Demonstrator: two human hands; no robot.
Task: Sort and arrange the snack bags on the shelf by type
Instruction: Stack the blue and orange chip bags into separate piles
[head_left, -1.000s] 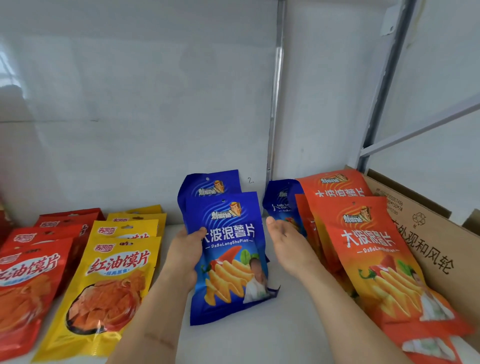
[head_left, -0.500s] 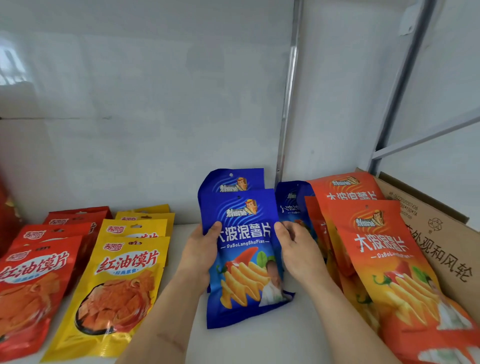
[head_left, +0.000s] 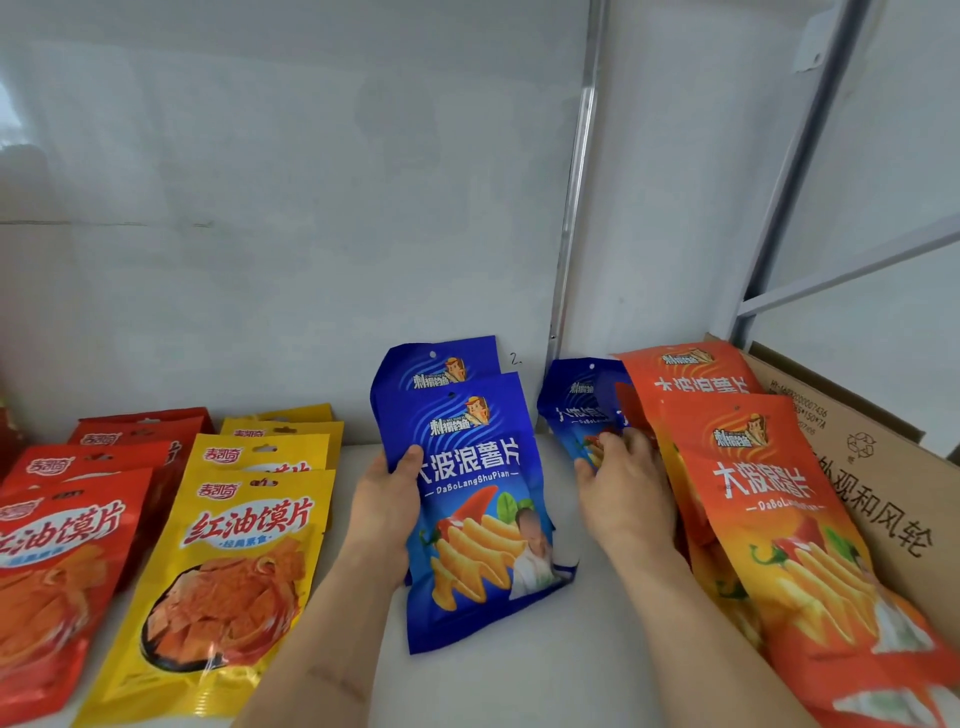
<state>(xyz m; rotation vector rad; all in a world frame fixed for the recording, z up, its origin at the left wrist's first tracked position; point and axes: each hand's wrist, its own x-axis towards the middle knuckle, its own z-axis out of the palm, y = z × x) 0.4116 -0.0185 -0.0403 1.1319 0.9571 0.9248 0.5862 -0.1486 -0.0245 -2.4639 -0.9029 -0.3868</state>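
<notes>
Leaving the front blue bag (head_left: 470, 499), which the left hand (head_left: 387, 512) grips atop a second, the right hand (head_left: 626, 493) now pinches a third blue bag (head_left: 574, 400) beside three orange ones (head_left: 769, 499).

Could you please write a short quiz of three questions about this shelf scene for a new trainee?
1. True or false: the left hand holds the front blue bag.
2. The stray blue bag that the right hand reaches leans beside which stack? A yellow, B orange, C red.
3. Fill in: the yellow bags lie between the red bags and the ___ bags.

Key: 1 true; 2 B, the orange bags; 3 blue.
</notes>
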